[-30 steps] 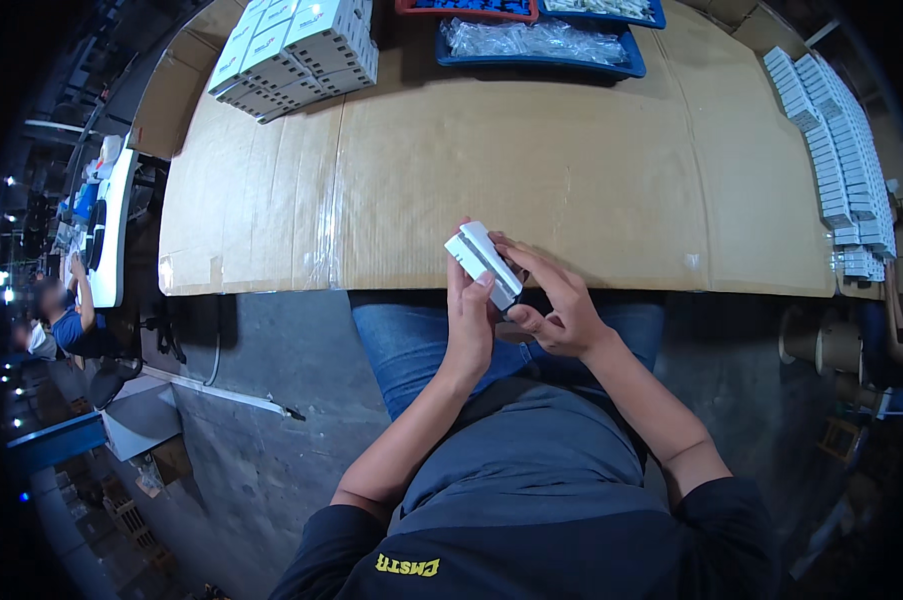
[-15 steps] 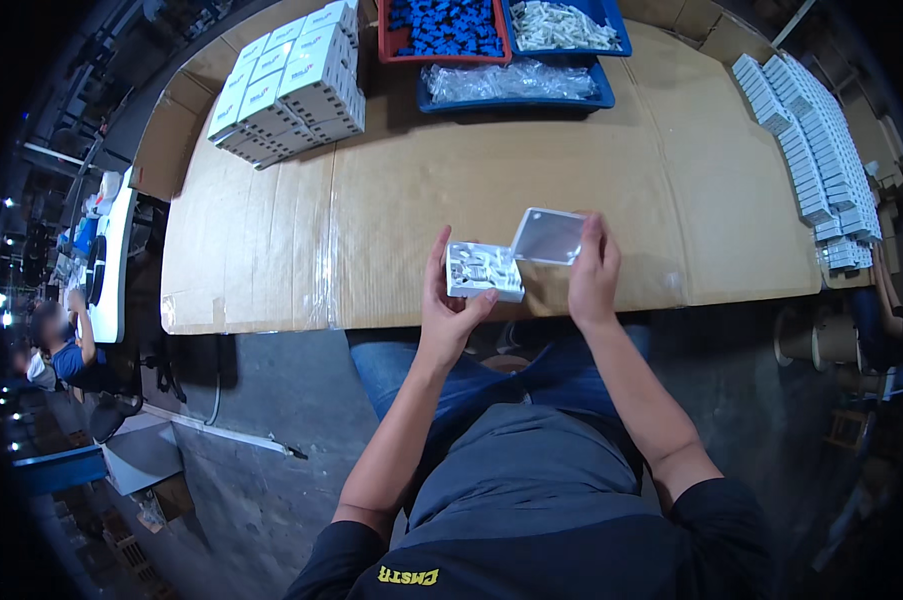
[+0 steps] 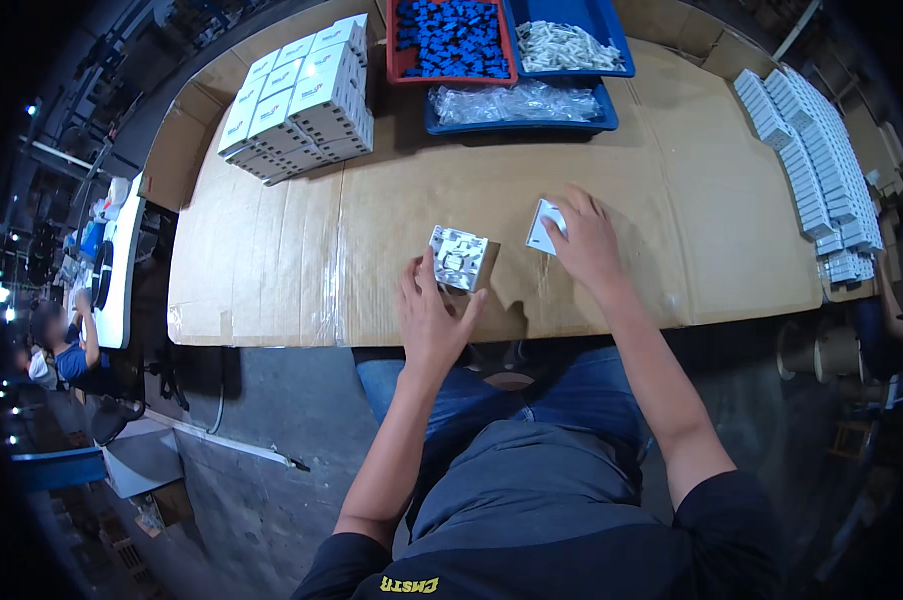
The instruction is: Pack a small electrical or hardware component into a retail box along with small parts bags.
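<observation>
A white square plastic box (image 3: 460, 257) with moulded fittings inside lies on the cardboard tabletop, its hollow side up. My left hand (image 3: 434, 318) is at its near left corner, fingers spread. The index finger lies along its left edge and the thumb is by the near right corner. To the right, my right hand (image 3: 584, 240) grips a flat white square cover (image 3: 543, 226), low over the cardboard. The thumb is on the cover's face and the fingers hide its right part. Small dark slots show on this face.
Stacked white boxes (image 3: 301, 95) stand at the back left. At the back are a red tray (image 3: 392, 68) of blue parts, a blue tray (image 3: 628, 60) of white parts and another blue tray (image 3: 451, 126) of clear bags. Rows of small white boxes (image 3: 806, 160) line the right.
The box has left my left hand's grasp and lies on the table. My right hand has moved the cover down toward the cardboard and turned it, so its other face shows.
</observation>
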### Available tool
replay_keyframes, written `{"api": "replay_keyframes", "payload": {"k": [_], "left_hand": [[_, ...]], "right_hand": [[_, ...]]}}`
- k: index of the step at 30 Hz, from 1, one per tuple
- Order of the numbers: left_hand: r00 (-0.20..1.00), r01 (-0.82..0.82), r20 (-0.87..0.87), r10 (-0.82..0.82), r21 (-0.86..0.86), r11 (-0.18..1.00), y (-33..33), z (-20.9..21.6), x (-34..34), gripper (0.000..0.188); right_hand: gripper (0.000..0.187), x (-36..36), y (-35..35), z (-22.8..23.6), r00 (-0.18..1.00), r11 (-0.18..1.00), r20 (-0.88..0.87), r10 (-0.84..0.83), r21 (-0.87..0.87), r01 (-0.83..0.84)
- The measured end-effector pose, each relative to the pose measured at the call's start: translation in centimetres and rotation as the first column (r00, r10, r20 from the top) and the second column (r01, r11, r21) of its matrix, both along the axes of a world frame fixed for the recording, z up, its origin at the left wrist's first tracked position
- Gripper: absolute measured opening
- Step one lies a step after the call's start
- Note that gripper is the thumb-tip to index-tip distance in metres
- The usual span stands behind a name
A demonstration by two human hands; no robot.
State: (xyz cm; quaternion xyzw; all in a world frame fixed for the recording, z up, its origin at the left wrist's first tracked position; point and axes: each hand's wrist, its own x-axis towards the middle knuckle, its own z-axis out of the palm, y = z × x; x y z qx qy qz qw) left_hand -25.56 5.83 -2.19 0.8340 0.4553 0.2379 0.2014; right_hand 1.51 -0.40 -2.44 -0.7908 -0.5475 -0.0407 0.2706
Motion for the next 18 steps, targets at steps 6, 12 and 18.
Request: {"api": "replay_keyframes", "payload": {"k": [6,12,18], "left_hand": [[0.971,0.139,0.211,-0.113,-0.115,0.984,-1.4,-0.4,-2.4,0.036],[0.978,0.075,0.198,-0.061,-0.067,0.995,-2.4,-0.1,-1.8,0.043],[0.983,0.05,0.18,-0.042,-0.036,0.998,-0.3,-0.7,0.9,0.025]], "right_hand": [[0.032,-5.0,-7.9,-1.0,0.989,0.99,-0.108,0.105,-0.081,-0.114],[0.028,-6.7,-11.8,-0.1,0.964,0.991,-0.245,0.106,-0.049,-0.122],[0.028,-4.7,-10.1,-0.3,0.968,0.989,-0.231,0.095,-0.086,-0.118]]}}
